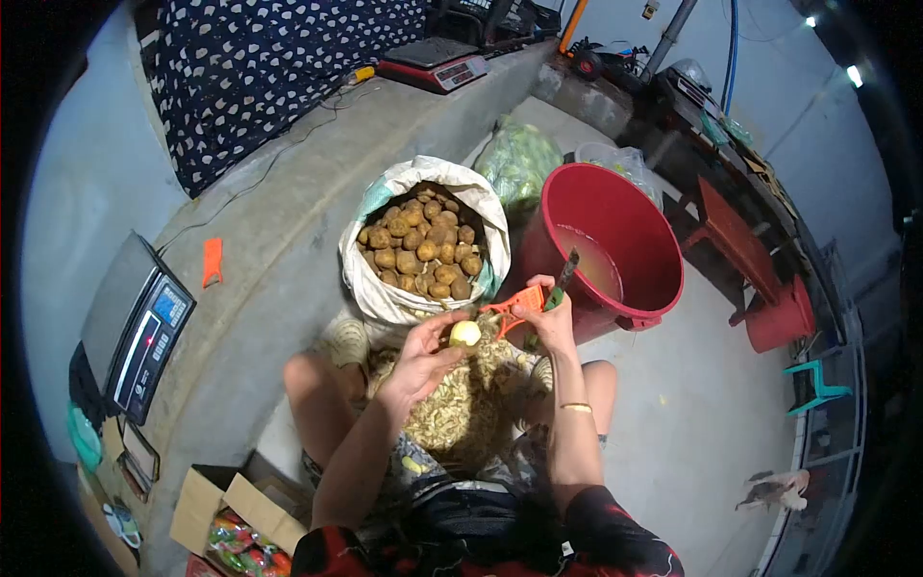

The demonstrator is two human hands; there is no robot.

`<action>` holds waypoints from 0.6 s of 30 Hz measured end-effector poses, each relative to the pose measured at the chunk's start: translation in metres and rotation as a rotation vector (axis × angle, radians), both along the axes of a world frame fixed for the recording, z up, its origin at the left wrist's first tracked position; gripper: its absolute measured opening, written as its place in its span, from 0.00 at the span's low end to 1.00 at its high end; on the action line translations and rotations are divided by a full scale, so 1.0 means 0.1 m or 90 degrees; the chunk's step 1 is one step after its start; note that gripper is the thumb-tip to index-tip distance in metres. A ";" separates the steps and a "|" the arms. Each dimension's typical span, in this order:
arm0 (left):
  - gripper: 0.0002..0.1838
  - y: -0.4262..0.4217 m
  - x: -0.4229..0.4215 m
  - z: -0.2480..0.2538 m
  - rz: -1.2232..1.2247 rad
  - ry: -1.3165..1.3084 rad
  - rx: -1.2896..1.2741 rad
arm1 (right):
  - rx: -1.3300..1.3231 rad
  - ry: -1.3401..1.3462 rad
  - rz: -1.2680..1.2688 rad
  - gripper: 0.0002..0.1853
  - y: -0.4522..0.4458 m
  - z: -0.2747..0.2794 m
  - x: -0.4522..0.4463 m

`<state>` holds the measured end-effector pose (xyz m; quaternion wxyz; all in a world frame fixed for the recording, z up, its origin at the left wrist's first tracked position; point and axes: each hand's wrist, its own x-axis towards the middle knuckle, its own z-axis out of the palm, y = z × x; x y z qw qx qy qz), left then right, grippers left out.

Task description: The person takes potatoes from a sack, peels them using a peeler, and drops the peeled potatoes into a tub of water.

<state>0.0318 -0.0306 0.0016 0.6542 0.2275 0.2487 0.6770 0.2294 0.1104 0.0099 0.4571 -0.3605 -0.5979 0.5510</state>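
Pinching a partly peeled potato [465, 333] with its grip in the head view, the left hand [420, 361] is holding it just left of an orange peeler [525, 301]. The right hand [555, 325] is gripping the peeler and a green-handled knife [569, 268]. Peelings [442, 421] are lying nearer; a potato-filled sack [494, 219] is standing farther, left of a red bucket [636, 226].

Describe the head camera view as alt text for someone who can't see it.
A person's left hand holds a partly peeled round vegetable while the right hand grips an orange peeler and a green-handled tool above a pile of peelings. Beyond stand an open sack of brown vegetables and a red tub.
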 end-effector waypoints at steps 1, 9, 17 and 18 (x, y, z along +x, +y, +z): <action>0.29 0.00 -0.02 0.01 -0.020 0.014 0.010 | 0.022 -0.017 0.040 0.25 -0.08 0.13 -0.03; 0.30 -0.04 -0.02 -0.03 -0.039 0.090 0.028 | 0.143 -0.152 0.002 0.22 -0.10 0.17 -0.03; 0.28 0.05 -0.08 -0.06 0.083 0.037 0.006 | 0.396 -0.515 0.057 0.23 -0.55 0.19 -0.31; 0.28 0.04 -0.09 -0.05 0.105 0.037 0.008 | 0.376 -0.590 0.064 0.24 -0.69 0.21 -0.38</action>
